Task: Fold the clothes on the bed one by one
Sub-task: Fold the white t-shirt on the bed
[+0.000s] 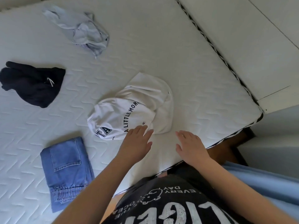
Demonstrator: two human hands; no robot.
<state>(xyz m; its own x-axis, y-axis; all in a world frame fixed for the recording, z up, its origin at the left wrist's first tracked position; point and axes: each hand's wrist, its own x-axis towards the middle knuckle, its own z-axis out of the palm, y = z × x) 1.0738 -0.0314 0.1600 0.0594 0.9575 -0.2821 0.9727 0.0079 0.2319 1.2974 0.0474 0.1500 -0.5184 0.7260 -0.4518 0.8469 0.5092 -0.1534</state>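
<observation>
We see the white quilted mattress (145, 46) filling most of the frame. On it, centre: crumpled white tee (129, 109) w/ dark lettering. Lower left: folded blue jeans (68, 168). Mid left: dark bundled garment (32, 83). Upper left: pale blue crumpled shirt (84, 31). Left hand (137, 143), fingers straight & spread wide, fingertips touching the tee's near edge. Right hand (191, 146) also wide, flat, over bare mattress just right of the tee, holding nothing.
</observation>
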